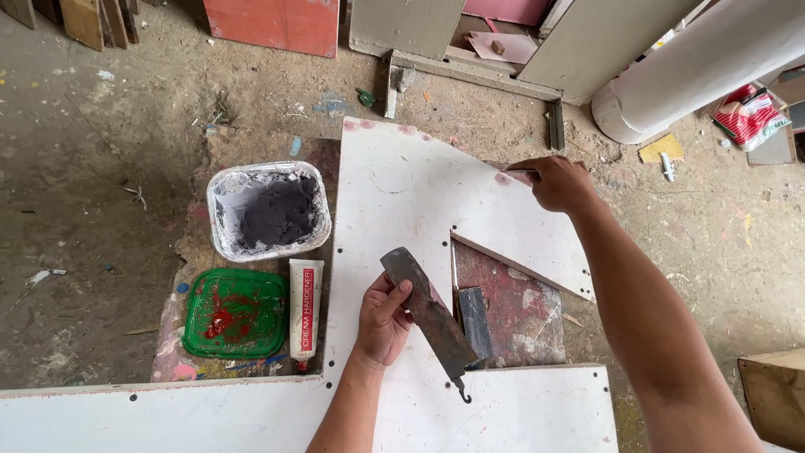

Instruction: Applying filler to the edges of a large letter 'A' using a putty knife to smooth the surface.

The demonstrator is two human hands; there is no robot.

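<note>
While left hand [384, 321] grips dark worn metal blade [428, 312] clear, right hand [560, 183] pinches white angular board [419, 201] edge at 1 o'clock, steadying it.

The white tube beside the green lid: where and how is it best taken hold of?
Grip the white tube across its flat middle, coming from straight above. It lies flat, lengthwise toward the camera, with its red cap at the near end; the green lid crowds its left and the white board its right, so sideways approaches look cramped.

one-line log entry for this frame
left hand: holds dark flat tool | right hand: grips white panel edge | grey filler tub: open
</note>
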